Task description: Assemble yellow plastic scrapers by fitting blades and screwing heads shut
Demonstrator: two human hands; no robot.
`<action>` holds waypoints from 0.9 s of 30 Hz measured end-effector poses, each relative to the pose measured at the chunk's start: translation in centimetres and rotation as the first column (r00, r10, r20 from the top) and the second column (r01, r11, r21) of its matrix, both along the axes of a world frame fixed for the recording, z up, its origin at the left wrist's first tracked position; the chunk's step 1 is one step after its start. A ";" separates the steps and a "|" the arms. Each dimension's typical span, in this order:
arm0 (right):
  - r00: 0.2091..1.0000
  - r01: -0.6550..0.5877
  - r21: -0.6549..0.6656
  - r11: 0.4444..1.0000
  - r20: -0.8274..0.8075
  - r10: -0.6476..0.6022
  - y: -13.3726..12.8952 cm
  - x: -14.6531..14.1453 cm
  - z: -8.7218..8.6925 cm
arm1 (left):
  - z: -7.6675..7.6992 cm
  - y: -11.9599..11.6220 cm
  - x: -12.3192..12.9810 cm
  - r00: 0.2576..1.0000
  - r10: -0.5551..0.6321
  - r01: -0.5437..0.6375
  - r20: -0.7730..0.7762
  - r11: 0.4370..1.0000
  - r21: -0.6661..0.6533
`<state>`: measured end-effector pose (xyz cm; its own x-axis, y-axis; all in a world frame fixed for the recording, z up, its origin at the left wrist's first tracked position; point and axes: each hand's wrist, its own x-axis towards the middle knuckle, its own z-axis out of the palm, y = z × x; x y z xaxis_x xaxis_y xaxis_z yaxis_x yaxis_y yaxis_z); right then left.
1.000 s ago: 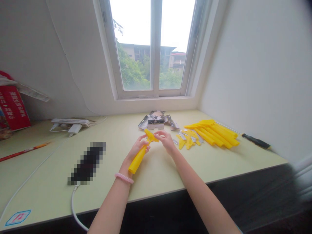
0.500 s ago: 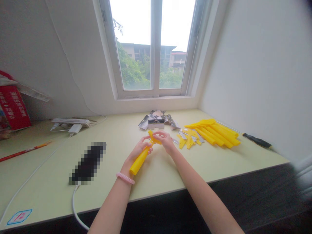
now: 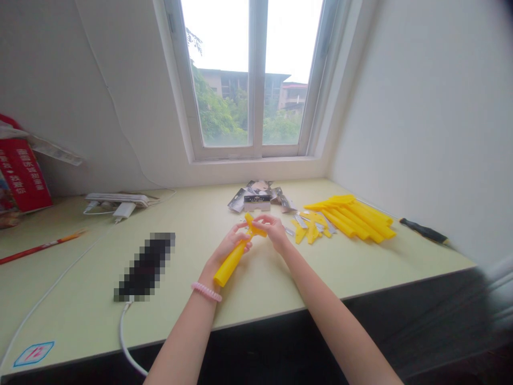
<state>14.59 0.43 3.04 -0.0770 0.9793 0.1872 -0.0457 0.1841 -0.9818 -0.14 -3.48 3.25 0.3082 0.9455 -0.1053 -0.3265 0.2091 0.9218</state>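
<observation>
My left hand [image 3: 230,241] grips a long yellow plastic handle [image 3: 229,264], which slants down toward me. Its flat, forked upper end [image 3: 252,226] sits between my hands. My right hand [image 3: 274,232] pinches that upper end with its fingertips, and my fingers partly hide it. To the right lie small flat yellow plastic pieces [image 3: 308,231], mixed with thin metal blades [image 3: 300,221]. Beyond them is a stack of long yellow plastic handles [image 3: 352,219]. Torn printed packets [image 3: 256,199] lie just ahead of my hands.
A black-handled screwdriver [image 3: 425,231] lies at the desk's right end. On the left are a blurred dark object [image 3: 146,267] with a white cable, a power strip [image 3: 116,199], a red pencil [image 3: 40,248] and a red box [image 3: 22,174]. The near desk edge runs below my forearms.
The yellow handle has swung slightly right and its forked end stands a little more upright between my hands. The view has shifted slightly.
</observation>
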 end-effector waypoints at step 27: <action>0.945 0.018 0.415 0.910 0.289 -0.151 0.8 -0.2 -0.9 | 0.1 -0.2 0.1 0.999 0.026 -0.026 -0.023 1.000 -0.005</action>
